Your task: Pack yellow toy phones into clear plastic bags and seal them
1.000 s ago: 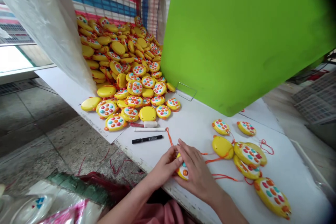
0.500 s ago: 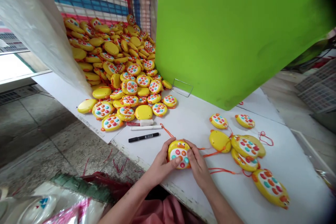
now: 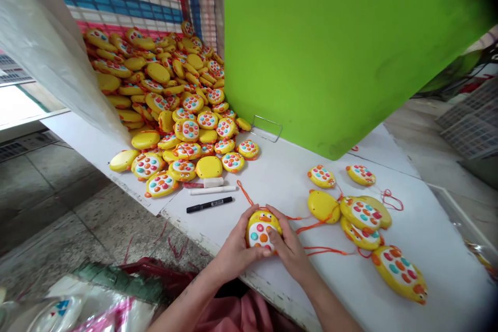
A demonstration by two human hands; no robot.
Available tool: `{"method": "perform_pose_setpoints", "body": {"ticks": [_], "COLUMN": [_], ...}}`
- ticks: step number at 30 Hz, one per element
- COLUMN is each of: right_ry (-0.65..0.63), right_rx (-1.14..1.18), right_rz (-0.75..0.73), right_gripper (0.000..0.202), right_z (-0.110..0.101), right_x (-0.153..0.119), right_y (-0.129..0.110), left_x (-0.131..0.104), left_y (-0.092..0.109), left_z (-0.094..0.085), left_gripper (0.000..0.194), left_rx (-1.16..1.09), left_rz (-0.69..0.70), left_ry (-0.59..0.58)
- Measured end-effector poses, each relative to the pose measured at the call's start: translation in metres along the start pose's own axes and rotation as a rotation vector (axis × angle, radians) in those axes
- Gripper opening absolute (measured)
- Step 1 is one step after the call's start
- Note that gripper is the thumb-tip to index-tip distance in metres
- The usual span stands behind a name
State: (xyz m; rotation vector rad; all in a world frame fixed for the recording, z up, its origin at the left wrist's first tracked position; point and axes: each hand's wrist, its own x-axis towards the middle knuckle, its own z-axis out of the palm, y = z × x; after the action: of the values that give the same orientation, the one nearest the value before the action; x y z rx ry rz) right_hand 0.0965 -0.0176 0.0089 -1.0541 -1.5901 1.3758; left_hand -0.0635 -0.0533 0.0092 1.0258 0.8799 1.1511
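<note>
A yellow duck toy (image 3: 261, 229) with coloured buttons on a white panel is gripped between both hands over the table's front edge, its face pointing away from me. My left hand (image 3: 238, 249) wraps round its left side, the thumb along the lower edge. My right hand (image 3: 288, 243) holds the right side, with its thumb on the buttons. An orange cord (image 3: 245, 192) runs from the toy's top onto the table. To the right lie several similar toys with cords, among them a face-down one (image 3: 323, 206) and a face-up one (image 3: 400, 273).
A large heap of duck toys (image 3: 157, 72) spills from a striped bag at the back left. A tall green panel (image 3: 330, 52) stands behind. A black marker (image 3: 209, 205), a white pen (image 3: 212, 191) and a red marker with a white cap (image 3: 213, 182) lie left of my hands.
My right thumb has moved inward over the buttons, and my left thumb has shifted down to the toy's lower edge. The whole view has shifted slightly.
</note>
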Motion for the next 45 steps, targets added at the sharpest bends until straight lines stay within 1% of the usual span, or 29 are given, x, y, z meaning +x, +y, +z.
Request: {"method": "perform_pose_setpoints", "body": {"ticks": [5, 9, 11, 13, 15, 18, 19, 20, 21, 24, 25, 26, 27, 29, 30, 31, 32, 34, 35, 36, 38, 39, 41, 43, 45], "right_ry": [-0.032, -0.100, -0.113, -0.118, -0.136, -0.130, -0.096, -0.036, 0.050, 0.428, 0.524, 0.578, 0.584, 0.489, 0.424, 0.357, 0.294, 0.189, 0.151, 0.120, 0.077, 0.060, 0.038, 0.037, 0.060], "right_rx": [-0.004, -0.016, -0.018, -0.014, -0.013, 0.038, 0.080, 0.129, 0.179, 0.384, 0.479, 0.580, 0.673, 0.788, 0.798, 0.782, 0.748, 0.647, 0.591, 0.539, 0.456, 0.427, 0.398, 0.400, 0.440], "right_rz": [-0.020, -0.025, -0.032, -0.043, -0.042, 0.002, 0.021, 0.037, 0.052, 0.030, 0.007, -0.011, -0.009, 0.068, 0.117, 0.153, 0.169, 0.163, 0.158, 0.159, 0.163, 0.160, 0.146, 0.128, 0.115], "right_gripper": [0.049, 0.049, 0.049, 0.050, 0.056, 0.063, 0.062, 0.059, 0.057, 0.049, 0.046, 0.043, 0.042, 0.041, 0.041, 0.040, 0.038, 0.033, 0.032, 0.031, 0.031, 0.031, 0.030, 0.030, 0.031], "right_z": [-0.003, -0.007, -0.008, -0.007, -0.006, -0.003, -0.003, -0.005, -0.009, -0.027, -0.033, -0.039, -0.043, -0.044, -0.041, -0.036, -0.031, -0.022, -0.018, -0.016, -0.015, -0.015, -0.016, -0.017, -0.017], "right_x": [0.001, 0.001, 0.000, -0.001, -0.002, -0.001, 0.001, 0.004, 0.008, 0.020, 0.024, 0.026, 0.027, 0.026, 0.024, 0.022, 0.020, 0.018, 0.017, 0.017, 0.017, 0.017, 0.017, 0.017, 0.017], "right_y": [-0.001, -0.001, -0.002, -0.003, -0.006, -0.008, -0.007, -0.007, -0.005, 0.000, 0.002, 0.003, 0.005, 0.007, 0.007, 0.007, 0.007, 0.006, 0.006, 0.006, 0.007, 0.007, 0.008, 0.009, 0.008], "left_x": [0.001, 0.001, 0.001, 0.001, 0.001, 0.002, 0.002, 0.003, 0.003, 0.001, 0.001, 0.000, 0.001, 0.006, 0.011, 0.019, 0.029, 0.056, 0.071, 0.086, 0.116, 0.128, 0.149, 0.162, 0.168], "left_y": [0.001, 0.006, 0.008, 0.008, 0.007, 0.007, 0.007, 0.006, 0.005, -0.002, -0.004, -0.006, -0.006, -0.001, 0.005, 0.013, 0.022, 0.043, 0.053, 0.062, 0.075, 0.079, 0.083, 0.083, 0.080], "left_z": [0.000, 0.000, 0.000, 0.001, 0.001, 0.001, 0.001, 0.001, 0.001, 0.004, 0.004, 0.005, 0.005, 0.001, -0.002, -0.007, -0.012, -0.026, -0.033, -0.040, -0.053, -0.058, -0.066, -0.068, -0.063], "left_gripper": [0.080, 0.054, 0.045, 0.041, 0.041, 0.043, 0.044, 0.046, 0.048, 0.051, 0.050, 0.047, 0.043, 0.033, 0.028, 0.022, 0.021, 0.026, 0.031, 0.038, 0.057, 0.064, 0.069, 0.064, 0.052], "left_rx": [0.043, 0.124, 0.128, 0.099, 0.075, 0.090, 0.093, 0.088, 0.076, 0.081, 0.110, 0.154, 0.216, 0.405, 0.537, 0.696, 0.838, 1.122, 1.281, 1.436, 1.674, 1.700, 1.722, 1.730, 1.726], "left_rz": [0.008, 0.018, 0.019, 0.019, 0.020, 0.036, 0.042, 0.044, 0.044, 0.044, 0.050, 0.055, 0.059, 0.098, 0.138, 0.203, 0.276, 0.347, 0.327, 0.275, 0.096, 0.052, -0.007, -0.038, -0.035], "left_ry": [0.031, 0.089, 0.108, 0.110, 0.116, 0.153, 0.164, 0.166, 0.158, 0.116, 0.106, 0.099, 0.093, 0.073, 0.062, 0.055, 0.042, 0.103, 0.139, 0.169, 0.197, 0.189, 0.179, 0.167, 0.157]}}
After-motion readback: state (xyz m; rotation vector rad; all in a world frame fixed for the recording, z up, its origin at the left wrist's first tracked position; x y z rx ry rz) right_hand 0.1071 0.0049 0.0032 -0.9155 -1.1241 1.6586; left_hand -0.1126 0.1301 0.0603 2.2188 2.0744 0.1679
